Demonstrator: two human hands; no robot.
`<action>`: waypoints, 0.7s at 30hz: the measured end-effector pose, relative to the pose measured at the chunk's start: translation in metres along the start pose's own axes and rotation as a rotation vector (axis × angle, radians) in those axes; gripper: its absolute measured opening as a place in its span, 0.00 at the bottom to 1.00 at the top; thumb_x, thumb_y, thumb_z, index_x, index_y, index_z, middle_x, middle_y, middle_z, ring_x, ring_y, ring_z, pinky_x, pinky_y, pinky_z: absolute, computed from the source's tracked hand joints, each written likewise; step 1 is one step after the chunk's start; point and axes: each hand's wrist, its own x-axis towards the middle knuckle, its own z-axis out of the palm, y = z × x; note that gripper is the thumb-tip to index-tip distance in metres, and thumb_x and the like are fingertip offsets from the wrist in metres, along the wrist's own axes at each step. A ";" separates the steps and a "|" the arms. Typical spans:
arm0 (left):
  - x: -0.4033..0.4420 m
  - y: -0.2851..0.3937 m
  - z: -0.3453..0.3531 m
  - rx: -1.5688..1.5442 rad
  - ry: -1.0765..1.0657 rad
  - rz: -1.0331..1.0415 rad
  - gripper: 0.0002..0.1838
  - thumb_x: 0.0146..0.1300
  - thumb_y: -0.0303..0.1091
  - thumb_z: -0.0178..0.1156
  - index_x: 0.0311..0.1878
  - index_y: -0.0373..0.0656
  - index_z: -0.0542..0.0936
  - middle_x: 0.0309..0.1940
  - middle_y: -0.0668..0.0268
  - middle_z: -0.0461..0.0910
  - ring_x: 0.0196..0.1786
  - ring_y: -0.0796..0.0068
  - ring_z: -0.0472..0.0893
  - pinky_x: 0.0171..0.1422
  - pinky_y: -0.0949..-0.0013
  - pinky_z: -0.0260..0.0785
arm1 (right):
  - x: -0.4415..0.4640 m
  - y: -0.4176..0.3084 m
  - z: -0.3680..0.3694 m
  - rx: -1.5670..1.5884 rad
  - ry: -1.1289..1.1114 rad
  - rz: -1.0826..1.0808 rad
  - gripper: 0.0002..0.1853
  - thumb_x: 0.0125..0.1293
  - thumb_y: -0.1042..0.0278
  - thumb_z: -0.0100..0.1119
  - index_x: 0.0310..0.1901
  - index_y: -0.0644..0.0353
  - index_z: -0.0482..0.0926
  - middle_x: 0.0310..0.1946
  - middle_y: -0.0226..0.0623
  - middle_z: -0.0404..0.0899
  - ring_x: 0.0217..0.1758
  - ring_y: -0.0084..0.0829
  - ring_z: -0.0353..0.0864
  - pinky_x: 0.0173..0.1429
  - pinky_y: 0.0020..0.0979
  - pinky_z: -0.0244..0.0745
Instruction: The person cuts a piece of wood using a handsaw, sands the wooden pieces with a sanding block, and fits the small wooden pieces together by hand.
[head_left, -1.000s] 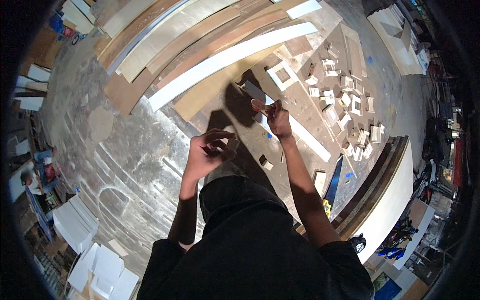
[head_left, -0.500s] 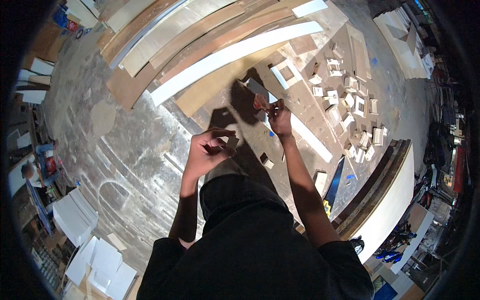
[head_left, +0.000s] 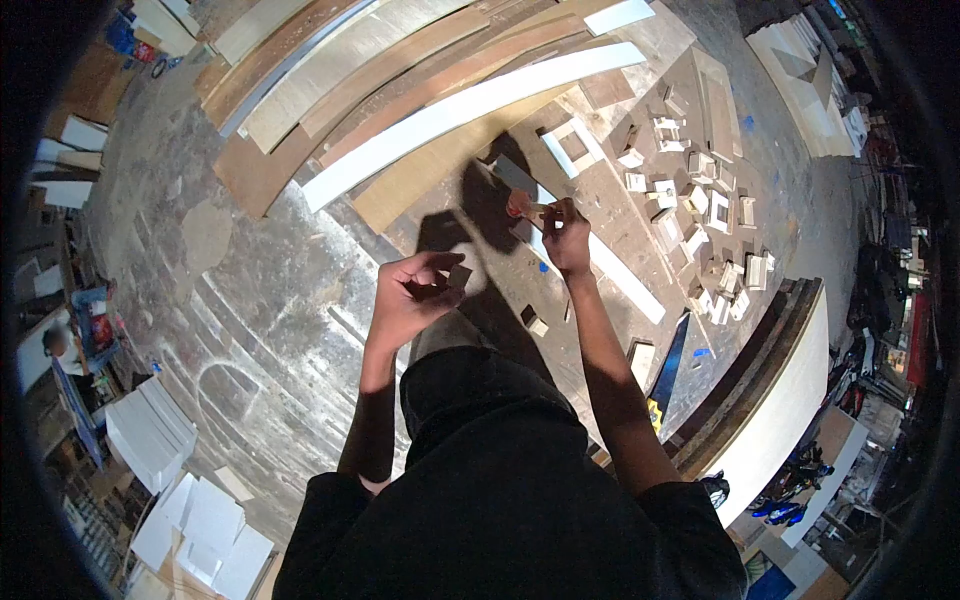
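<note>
My left hand (head_left: 415, 293) is closed on a small flat wooden piece (head_left: 460, 277), pinched between thumb and fingers. To its right and further up, my right hand (head_left: 568, 238) grips a small tool with a rounded reddish end (head_left: 517, 204), which points left; what kind of tool it is I cannot tell. Under the right hand a long white strip (head_left: 622, 276) lies on the brown work surface. A square wooden frame (head_left: 572, 148) lies just beyond. Below the right hand sits a small wooden block (head_left: 535, 321).
Long boards (head_left: 380, 110) lie across the top. Several small wooden box pieces (head_left: 697, 200) are scattered at the right. A thick-edged panel (head_left: 775, 400) stands at lower right, near a blue saw blade (head_left: 668, 372). A person (head_left: 62, 350) is at far left.
The view has shifted slightly over the last second. My left hand has turned the wooden piece a little. The tool in my right hand has changed its angle slightly.
</note>
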 end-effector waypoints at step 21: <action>-0.001 0.089 0.015 -0.086 -0.250 0.279 0.23 0.47 0.08 0.74 0.49 0.31 0.86 0.50 0.58 0.86 0.49 0.73 0.87 0.52 0.69 0.86 | -0.068 -0.189 -0.160 1.263 0.200 0.362 0.07 0.74 0.72 0.63 0.44 0.62 0.73 0.40 0.47 0.86 0.42 0.43 0.92 0.37 0.34 0.92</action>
